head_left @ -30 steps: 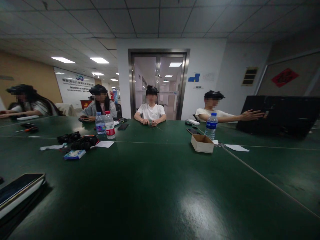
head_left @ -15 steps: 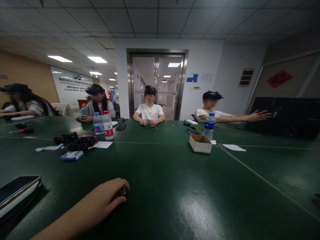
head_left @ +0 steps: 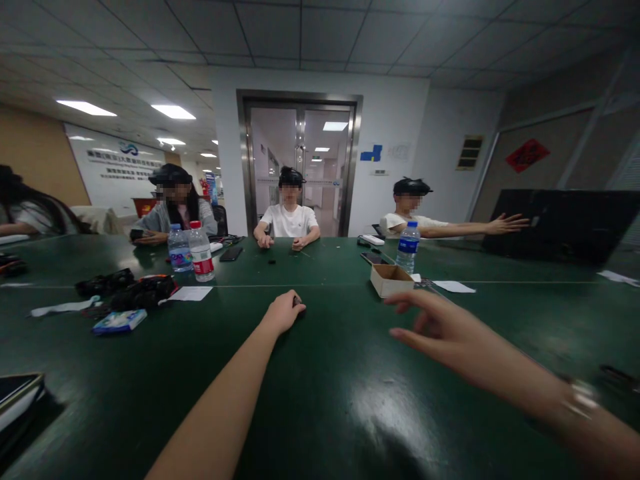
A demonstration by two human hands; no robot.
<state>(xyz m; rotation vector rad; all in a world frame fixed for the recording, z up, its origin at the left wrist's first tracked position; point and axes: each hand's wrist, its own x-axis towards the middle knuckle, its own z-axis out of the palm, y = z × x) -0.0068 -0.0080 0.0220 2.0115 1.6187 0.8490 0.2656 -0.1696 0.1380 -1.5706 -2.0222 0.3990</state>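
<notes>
My left hand [head_left: 284, 313] is stretched out over the green table [head_left: 320, 373], its fingers closed around a small dark object [head_left: 299, 301]. Most of that object is hidden by the fingers, so I cannot make out its kind. My right hand [head_left: 435, 327], slightly blurred, hovers above the table at the right with thumb and fingers apart and nothing in it. Just behind its fingertips stands a small open cardboard box [head_left: 393, 287]. A bracelet circles the right wrist.
Beyond the box stands a blue-labelled water bottle [head_left: 408, 247]. Two bottles [head_left: 201, 257], dark gear [head_left: 143, 291] and a blue-white packet [head_left: 120, 321] are on the left. A phone [head_left: 20, 393] lies nearest me. A person [head_left: 289, 217] sits opposite; others sit on both sides.
My left hand has reached forward and to the right with the small dark object. My right hand has come into view from the right. The view has turned slightly right.
</notes>
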